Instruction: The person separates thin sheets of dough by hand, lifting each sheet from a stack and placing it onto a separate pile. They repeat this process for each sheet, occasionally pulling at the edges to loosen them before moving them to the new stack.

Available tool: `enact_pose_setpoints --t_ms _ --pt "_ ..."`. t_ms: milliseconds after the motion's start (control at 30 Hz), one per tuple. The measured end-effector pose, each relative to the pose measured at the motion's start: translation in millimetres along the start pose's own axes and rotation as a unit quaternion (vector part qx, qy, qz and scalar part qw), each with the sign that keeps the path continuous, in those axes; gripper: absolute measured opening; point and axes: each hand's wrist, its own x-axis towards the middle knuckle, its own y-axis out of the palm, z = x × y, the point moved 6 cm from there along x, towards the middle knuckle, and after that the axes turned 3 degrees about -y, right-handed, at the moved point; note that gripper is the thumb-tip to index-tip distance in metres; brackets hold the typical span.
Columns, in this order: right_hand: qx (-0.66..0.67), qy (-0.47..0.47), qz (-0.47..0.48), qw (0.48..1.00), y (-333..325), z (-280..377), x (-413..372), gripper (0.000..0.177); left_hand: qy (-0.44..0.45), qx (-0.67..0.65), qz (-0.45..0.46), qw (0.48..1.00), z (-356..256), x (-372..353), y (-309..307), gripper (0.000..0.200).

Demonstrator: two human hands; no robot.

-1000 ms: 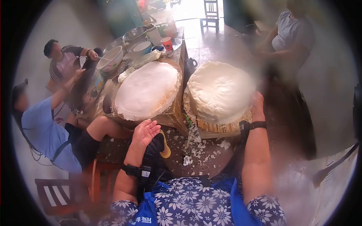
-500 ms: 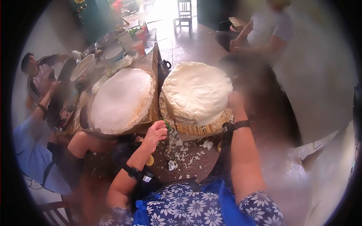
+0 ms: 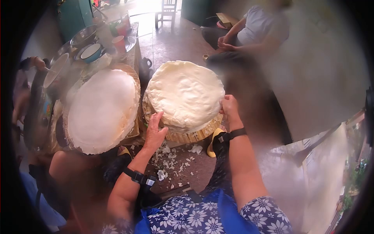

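A thick stack of pale, round, thin sheets [image 3: 185, 93] rests on a round woven mat [image 3: 191, 136] in front of me. My left hand [image 3: 156, 132] touches the stack's lower left edge, with the thumb and fingers apart. At the right edge, my right hand [image 3: 230, 106] pinches the rim of the stack, its fingers closed. Left of it, a second pile of white round sheets [image 3: 99, 111] lies on another woven mat [image 3: 134, 74].
White scraps [image 3: 171, 156] litter the floor below the stack. Bowls [image 3: 91, 52] and a red cup [image 3: 119, 43] stand on the table at the back left. A person [image 3: 255, 29] sits at the back right; another is at the far left. A chair [image 3: 167, 13] stands behind.
The view has shifted right. My left hand has moved up from below the mat to the stack's edge, and the green bit near its fingers no longer shows clearly. My right hand stays at the right edge.
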Motion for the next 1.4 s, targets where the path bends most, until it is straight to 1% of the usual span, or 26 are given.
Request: enact_pose_setpoints --t_ms 100,200,300,333,433,633,733,933,1033,1067,1133,1167,1267,1333,1367,1400 --pt "-0.015 -0.017 -0.015 1.000 1.5 -4.5 4.9 0.028 -0.051 0.015 0.041 0.998 9.6 4.0 8.8 0.057" --pt "-0.093 -0.024 -0.058 0.994 -1.5 6.1 -4.4 0.033 -0.054 -0.017 0.049 0.997 2.4 5.1 6.1 0.056" --pt "-0.179 -0.121 -0.078 0.973 0.6 5.3 4.2 0.038 -0.061 -0.007 0.048 0.997 2.1 4.8 4.8 0.055" --pt "-0.195 -0.104 -0.070 0.973 0.5 4.5 3.5 0.041 -0.053 0.004 0.039 0.998 2.7 4.7 4.8 0.055" --pt "-0.233 -0.137 -0.068 0.960 2.2 10.2 1.3 0.041 -0.050 -0.008 0.043 0.998 2.3 4.7 4.3 0.055" --pt "-0.261 -0.159 -0.060 0.950 1.0 22.6 -8.1 0.039 -0.049 0.002 0.043 0.998 -1.3 4.4 2.3 0.055" --pt "-0.241 -0.151 -0.055 0.957 0.8 20.1 -6.0 0.038 -0.054 -0.004 0.047 0.997 -3.6 4.7 2.2 0.055" --pt "-0.232 -0.161 -0.094 0.955 -0.7 16.8 -0.7 0.032 -0.066 0.012 0.036 0.997 0.4 3.5 3.3 0.056" --pt "-0.139 -0.126 -0.111 0.976 -2.3 0.8 10.5 0.032 -0.063 0.012 0.040 0.997 4.1 3.9 5.4 0.058" --pt "-0.143 -0.162 -0.147 0.965 -5.3 -0.3 12.9 0.029 -0.057 0.013 0.037 0.998 2.5 4.1 4.6 0.057" --pt "-0.044 -0.052 -0.079 0.995 -2.1 -4.4 13.4 0.026 -0.048 0.015 0.034 0.998 -3.9 3.0 2.0 0.056" --pt "0.006 0.005 -0.044 0.999 1.2 -6.9 11.5 0.024 -0.046 0.012 0.033 0.998 -3.4 3.0 2.7 0.056" --pt "0.081 -0.013 0.047 0.996 10.0 -22.6 30.8 0.019 -0.034 0.006 0.024 0.999 -0.7 3.8 2.6 0.056" --pt "0.086 -0.052 0.053 0.994 9.9 -8.5 26.5 0.019 -0.021 0.002 0.012 1.000 -1.3 4.5 0.3 0.056" --pt "0.089 -0.072 0.055 0.992 8.3 1.6 21.9 0.019 -0.033 -0.009 0.010 0.999 -1.3 4.7 -1.4 0.056" --pt "0.094 -0.046 0.056 0.993 7.7 10.3 14.6 0.019 -0.043 -0.020 0.008 0.999 -4.3 5.0 -4.7 0.056"
